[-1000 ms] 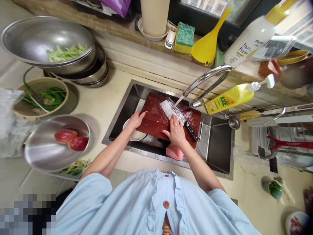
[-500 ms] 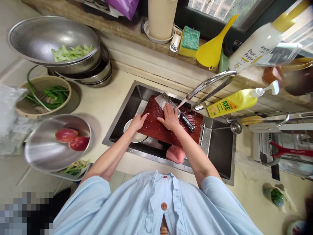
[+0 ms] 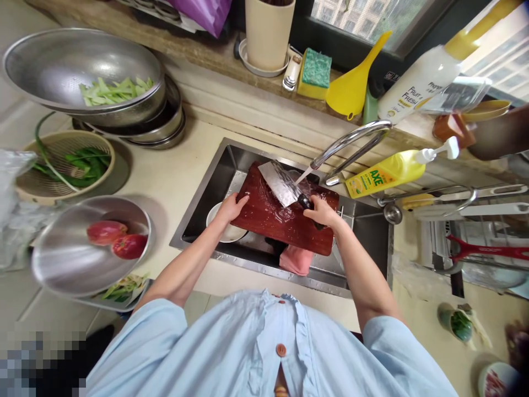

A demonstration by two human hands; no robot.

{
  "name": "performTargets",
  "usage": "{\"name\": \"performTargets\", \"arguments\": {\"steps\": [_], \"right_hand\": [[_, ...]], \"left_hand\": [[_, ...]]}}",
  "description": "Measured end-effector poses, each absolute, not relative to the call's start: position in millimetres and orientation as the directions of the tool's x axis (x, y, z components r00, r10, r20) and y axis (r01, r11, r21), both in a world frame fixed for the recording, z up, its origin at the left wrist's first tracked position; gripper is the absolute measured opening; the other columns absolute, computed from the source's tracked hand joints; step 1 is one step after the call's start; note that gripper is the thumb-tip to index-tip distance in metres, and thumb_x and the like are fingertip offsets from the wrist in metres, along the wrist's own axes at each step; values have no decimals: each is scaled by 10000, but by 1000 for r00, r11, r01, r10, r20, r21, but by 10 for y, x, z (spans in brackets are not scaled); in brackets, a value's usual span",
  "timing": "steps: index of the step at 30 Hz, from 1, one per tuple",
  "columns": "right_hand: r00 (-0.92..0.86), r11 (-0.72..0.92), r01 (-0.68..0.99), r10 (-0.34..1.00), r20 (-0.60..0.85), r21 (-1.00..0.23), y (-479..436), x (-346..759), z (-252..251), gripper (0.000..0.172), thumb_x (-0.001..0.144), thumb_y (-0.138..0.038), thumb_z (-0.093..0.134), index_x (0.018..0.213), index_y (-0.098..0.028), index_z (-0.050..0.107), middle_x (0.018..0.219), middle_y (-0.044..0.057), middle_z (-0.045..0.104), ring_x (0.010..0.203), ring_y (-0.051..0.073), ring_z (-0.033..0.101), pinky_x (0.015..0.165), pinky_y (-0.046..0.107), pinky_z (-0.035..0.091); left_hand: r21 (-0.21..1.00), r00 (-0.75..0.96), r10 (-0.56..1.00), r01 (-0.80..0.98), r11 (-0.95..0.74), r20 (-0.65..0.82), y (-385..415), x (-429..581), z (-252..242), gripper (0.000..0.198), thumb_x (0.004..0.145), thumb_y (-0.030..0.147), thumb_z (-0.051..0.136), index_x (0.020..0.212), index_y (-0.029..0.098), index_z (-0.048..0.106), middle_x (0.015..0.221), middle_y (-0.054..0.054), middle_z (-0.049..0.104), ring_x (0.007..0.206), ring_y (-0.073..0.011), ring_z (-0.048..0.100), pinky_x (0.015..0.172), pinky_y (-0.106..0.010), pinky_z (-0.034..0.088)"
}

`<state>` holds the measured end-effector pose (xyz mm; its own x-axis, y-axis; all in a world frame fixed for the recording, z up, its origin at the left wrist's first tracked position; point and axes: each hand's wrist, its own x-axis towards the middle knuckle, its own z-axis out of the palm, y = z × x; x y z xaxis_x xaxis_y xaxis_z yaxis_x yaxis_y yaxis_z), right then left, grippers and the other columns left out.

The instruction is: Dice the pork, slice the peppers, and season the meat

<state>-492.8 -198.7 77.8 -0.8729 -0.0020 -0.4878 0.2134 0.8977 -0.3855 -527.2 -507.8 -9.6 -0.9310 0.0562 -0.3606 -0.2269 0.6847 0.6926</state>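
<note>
A wet reddish-brown cutting board lies tilted over the sink. My left hand grips its left edge, thumb on top. On the board is a cleaver with a broad steel blade and a black handle. My right hand is closed around that handle. Water runs from the faucet onto the blade and board. Under the board's left side a white bowl partly shows, and a pink cloth hangs below its front edge.
Left of the sink stand a steel bowl with two red fruits, a basket of green leaves and a colander of cut green pieces. A yellow soap bottle stands behind the faucet's right. A dish rack is at right.
My right hand has moved from lying on the blade to the cleaver's handle and closed on it. My left hand still holds the board. The view has shifted slightly.
</note>
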Motion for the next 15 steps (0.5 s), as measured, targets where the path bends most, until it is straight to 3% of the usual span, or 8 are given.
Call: {"name": "performTargets", "arguments": {"steps": [4,7,11,15], "right_hand": [[-812,673,360,-115,-573,-646,-1918,-4910,1073,285,783,-298,511,1042,-177,523,617,0,614,516,168,565,490,270,443],[-868,729,291,-71,-491,-620,-1897,-4826,1372,413,752,-253,551,1151,-159,501,592,-12,616,522,170,577,522,269,444],[-964,964,5,-67,-259,-266,-1878,-4581,1762,475,748,-191,578,1218,-144,523,848,77,685,737,210,631,628,285,435],[-979,986,-23,10,-202,163,-1824,-4155,1994,508,807,-116,492,1309,-198,486,1029,106,648,685,197,613,521,282,326]], "left_hand": [[690,-934,54,-221,690,-354,-5078,-5278,-91,473,881,497,487,1055,91,655,1032,-176,707,942,-306,673,807,-355,491],[687,-933,57,-219,693,-355,-5078,-5285,-79,477,880,500,487,1048,88,657,1024,-179,709,937,-310,675,808,-357,492],[686,-937,62,-206,698,-344,-5084,-5295,-76,471,875,502,494,1037,92,658,1015,-176,710,942,-311,672,819,-359,493],[723,-935,34,-251,644,-354,-5091,-5287,-67,473,852,522,522,1000,96,665,999,-175,713,949,-318,672,836,-366,493]]}}
